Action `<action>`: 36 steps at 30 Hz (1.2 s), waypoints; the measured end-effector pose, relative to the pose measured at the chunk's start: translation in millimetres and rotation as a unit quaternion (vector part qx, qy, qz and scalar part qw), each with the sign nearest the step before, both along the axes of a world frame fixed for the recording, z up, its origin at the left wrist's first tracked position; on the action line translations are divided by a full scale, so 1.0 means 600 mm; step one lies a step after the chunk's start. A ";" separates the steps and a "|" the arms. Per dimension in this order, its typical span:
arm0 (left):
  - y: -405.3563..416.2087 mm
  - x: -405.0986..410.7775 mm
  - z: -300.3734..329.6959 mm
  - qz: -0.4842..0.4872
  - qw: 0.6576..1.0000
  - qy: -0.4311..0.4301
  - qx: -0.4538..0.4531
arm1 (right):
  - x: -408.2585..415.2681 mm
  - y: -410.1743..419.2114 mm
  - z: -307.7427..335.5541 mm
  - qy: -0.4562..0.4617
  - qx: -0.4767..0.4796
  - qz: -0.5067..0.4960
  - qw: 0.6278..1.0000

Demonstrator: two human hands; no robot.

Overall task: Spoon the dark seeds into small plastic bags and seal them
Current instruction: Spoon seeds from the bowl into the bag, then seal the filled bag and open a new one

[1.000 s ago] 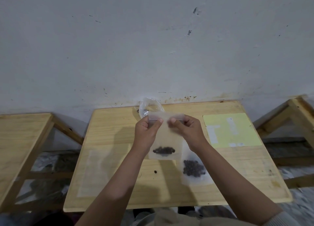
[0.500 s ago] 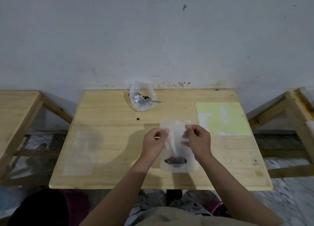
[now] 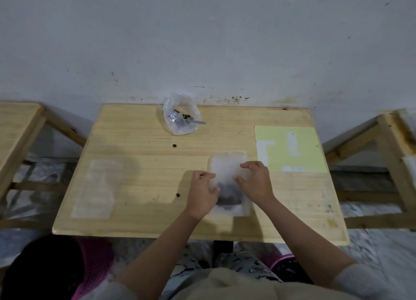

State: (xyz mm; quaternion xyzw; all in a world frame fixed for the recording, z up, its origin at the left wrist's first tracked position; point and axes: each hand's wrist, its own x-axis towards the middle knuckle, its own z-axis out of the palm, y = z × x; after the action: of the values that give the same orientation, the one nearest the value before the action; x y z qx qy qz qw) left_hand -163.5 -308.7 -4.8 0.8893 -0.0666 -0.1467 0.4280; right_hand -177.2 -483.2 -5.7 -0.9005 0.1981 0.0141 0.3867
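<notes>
**One bag filled and down on the tabletop, more to go**

Checking in from the remote feed. Biggest thing first: the wooden tabletop (image 3: 139, 164), pushed against a grey wall, with a yellow sheet (image 3: 290, 148) at its right side. On the left lies a flat pile of empty bags (image 3: 96, 189); I can't count how many are in it. At the back sits one crumpled clear source bag (image 3: 180, 117) with a few dark seeds left and one spoon (image 3: 198, 122) sticking out.

Front and centre is the filled bag (image 3: 229, 182), flat on the tabletop with a dark clump of seeds in its lower half. It looks like it might lie over another bag, too blurry to be sure. Left hand (image 3: 202, 191) has curled fingers at the bag's left edge; right hand (image 3: 255, 182) rests spread fingers on top. Whether either grip actually pinches the plastic, I can't tell.

Two stray seeds (image 3: 174, 145) lie loose on the wood. My guess: this bag is about done, seal unconfirmed, and the source is nearly out.
</notes>
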 end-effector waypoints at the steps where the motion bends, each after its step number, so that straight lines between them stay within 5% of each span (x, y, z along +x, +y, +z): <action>1: -0.001 0.002 0.001 -0.001 1.000 -0.003 0.007 | 0.001 -0.001 -0.002 0.011 -0.014 0.009 1.000; 9: 0.065 0.020 0.026 0.068 0.997 -0.041 -0.002 | 0.025 0.068 0.027 -0.103 -0.090 -0.015 0.990; 14: 0.204 0.052 0.037 0.157 0.983 -0.086 0.033 | 0.069 0.200 0.037 -0.137 -0.035 0.060 0.988; 22: 0.424 0.108 0.048 0.297 0.942 -0.047 0.147 | 0.128 0.412 0.033 -0.020 0.113 0.114 0.987; 28: 0.494 0.142 0.050 0.213 0.962 0.118 0.121 | 0.164 0.519 0.019 0.102 0.152 0.080 0.980; 36: 0.513 0.159 0.035 0.198 0.967 0.126 0.102 | 0.188 0.565 0.008 0.135 0.178 0.000 0.975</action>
State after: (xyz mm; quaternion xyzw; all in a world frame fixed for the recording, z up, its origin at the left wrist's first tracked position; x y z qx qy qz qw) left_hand -67.9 -1.1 16.1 0.8982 0.1803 -0.1762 0.3602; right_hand -64.6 -144.1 -0.9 -0.8068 0.2426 0.1713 0.5108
